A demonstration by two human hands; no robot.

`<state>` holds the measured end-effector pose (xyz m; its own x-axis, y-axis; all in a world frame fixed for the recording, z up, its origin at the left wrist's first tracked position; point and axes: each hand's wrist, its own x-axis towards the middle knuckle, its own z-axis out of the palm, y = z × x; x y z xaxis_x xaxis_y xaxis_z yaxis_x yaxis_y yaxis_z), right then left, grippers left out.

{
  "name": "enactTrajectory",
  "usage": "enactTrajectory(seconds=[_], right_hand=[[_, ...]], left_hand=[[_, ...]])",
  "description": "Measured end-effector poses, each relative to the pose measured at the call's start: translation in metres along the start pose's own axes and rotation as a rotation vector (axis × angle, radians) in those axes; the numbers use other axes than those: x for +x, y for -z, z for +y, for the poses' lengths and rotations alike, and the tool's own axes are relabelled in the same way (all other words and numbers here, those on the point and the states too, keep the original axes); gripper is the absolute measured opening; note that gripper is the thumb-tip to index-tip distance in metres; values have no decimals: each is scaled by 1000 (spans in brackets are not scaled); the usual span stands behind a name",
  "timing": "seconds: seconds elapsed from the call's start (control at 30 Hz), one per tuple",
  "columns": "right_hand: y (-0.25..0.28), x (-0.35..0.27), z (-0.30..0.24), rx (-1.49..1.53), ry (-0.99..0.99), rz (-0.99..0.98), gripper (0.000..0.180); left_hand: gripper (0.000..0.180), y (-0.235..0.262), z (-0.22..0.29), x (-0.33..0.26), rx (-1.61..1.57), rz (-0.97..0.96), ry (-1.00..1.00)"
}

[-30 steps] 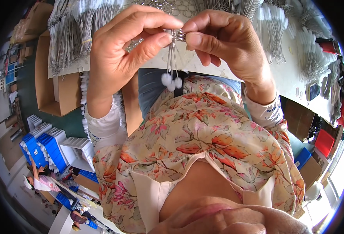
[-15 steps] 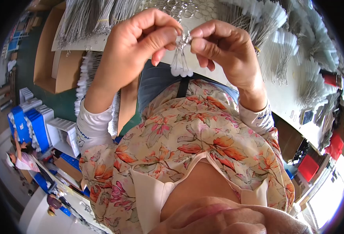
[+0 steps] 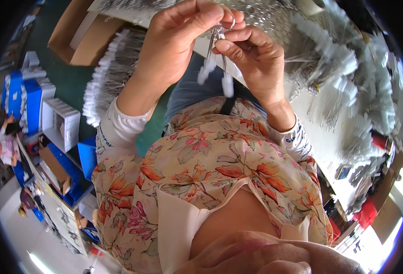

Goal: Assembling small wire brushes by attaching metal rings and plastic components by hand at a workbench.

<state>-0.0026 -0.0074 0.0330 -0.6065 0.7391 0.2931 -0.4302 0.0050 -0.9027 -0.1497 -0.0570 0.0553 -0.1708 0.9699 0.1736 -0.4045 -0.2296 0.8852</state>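
Both my hands are raised together over the near edge of the table. My left hand [image 3: 172, 43] is closed, its fingertips pinching a small metal ring [image 3: 232, 21] near the top of the picture. Just beside it, my right hand [image 3: 256, 61] pinches at the looped wire ends below the ring. From there several thin wire brushes [image 3: 209, 54] hang down in two clusters. Their white tufted tips [image 3: 228, 86] are smeared by motion. Whether the wire loops are threaded on the ring cannot be made out, since fingers cover that spot.
Loose metal rings [image 3: 274, 28] lie on the table behind my hands. Bundles of white-tipped wire brushes [image 3: 329, 50] cover its right side. More brushes [image 3: 102, 86] are stacked at left, near a cardboard box [image 3: 85, 52]. Blue crates [image 3: 30, 102] and two people are farther left.
The hanging brushes have split from one cluster into two and swing. A ring now shows at my left fingertips. My right hand has shifted slightly left and down, and the whole view has turned a little.
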Motion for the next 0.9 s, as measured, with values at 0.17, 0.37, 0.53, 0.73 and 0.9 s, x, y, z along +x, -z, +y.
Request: enactTrajectory(seconds=[0.17,0.37,0.53,0.73,0.9], right_hand=[[17,-8,13,-295,-311,-89,17],[47,-31,33,-430,-521,-139,12],[58,-33,43,-312,-652,-104,11],[59,-27,54,-240,-690,-96,11],[66,-19,44,-207,-717,-125,11]], left_hand=[[18,17,59,-10,425,44,68],[6,87,-46,-51,1461,-422,11],[10,187,-118,-68,1925,-489,341],[26,265,-119,-114,2155,-565,455],[30,157,-110,-46,1230,-849,672]])
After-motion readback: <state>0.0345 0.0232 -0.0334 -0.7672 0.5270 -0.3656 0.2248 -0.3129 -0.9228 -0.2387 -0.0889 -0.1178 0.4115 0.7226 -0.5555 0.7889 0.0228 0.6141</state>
